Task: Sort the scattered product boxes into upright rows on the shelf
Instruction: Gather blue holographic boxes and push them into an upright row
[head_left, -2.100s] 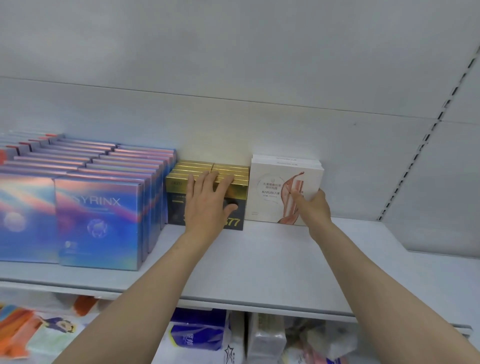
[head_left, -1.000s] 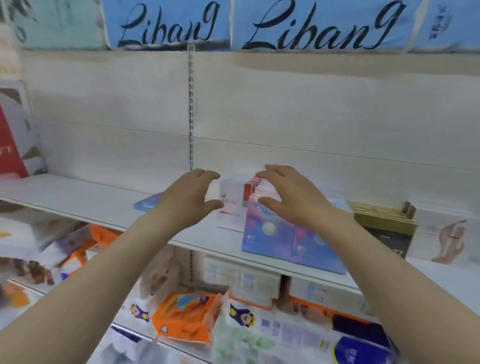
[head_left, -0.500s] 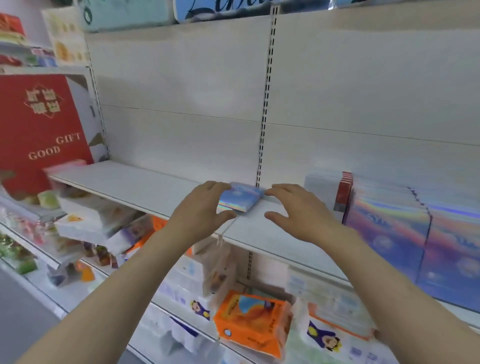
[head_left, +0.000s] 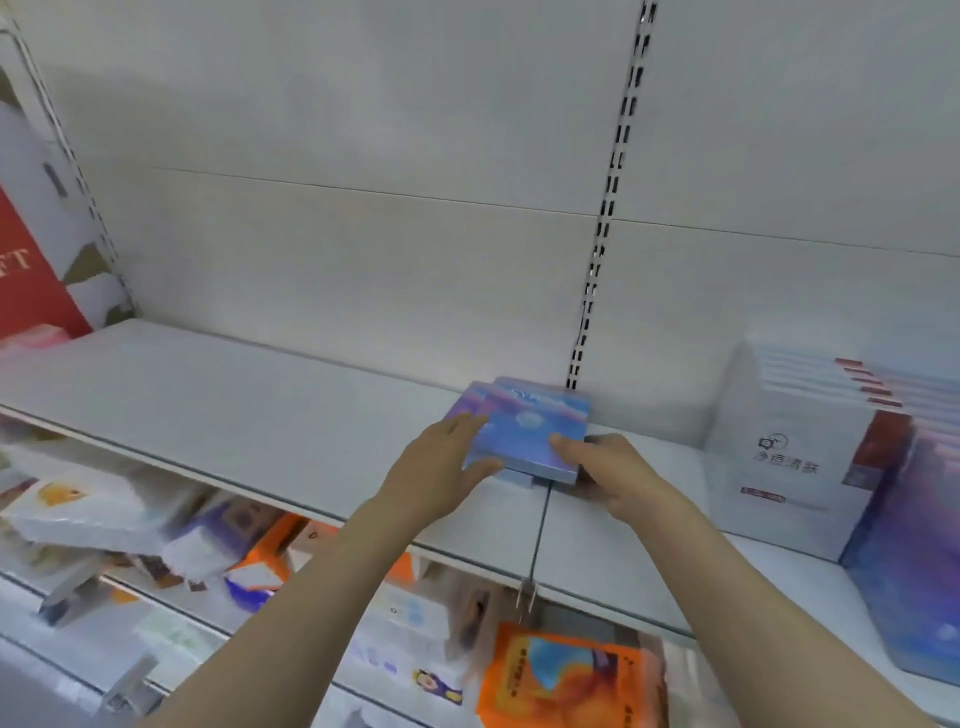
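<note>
Two flat iridescent blue-purple boxes (head_left: 524, 426) lie stacked on the white shelf (head_left: 249, 410), near the slotted upright. My left hand (head_left: 441, 467) clasps the stack's left front edge, thumb under, fingers on top. At the right front corner my right hand (head_left: 608, 467) grips the stack. Upright white boxes (head_left: 789, 447) stand in a row to the right, with iridescent boxes (head_left: 914, 545) beside them at the frame edge.
A red gift box (head_left: 31, 275) stands at the far left of the shelf. The lower shelf holds tissue packs, among them an orange pack (head_left: 561, 675) and white packs (head_left: 78, 514). The slotted upright (head_left: 602, 223) runs up the back wall.
My view has swung left from the sorted rows to the lying boxes. Both hands, open in the air a second ago, have closed on the flat iridescent stack.
</note>
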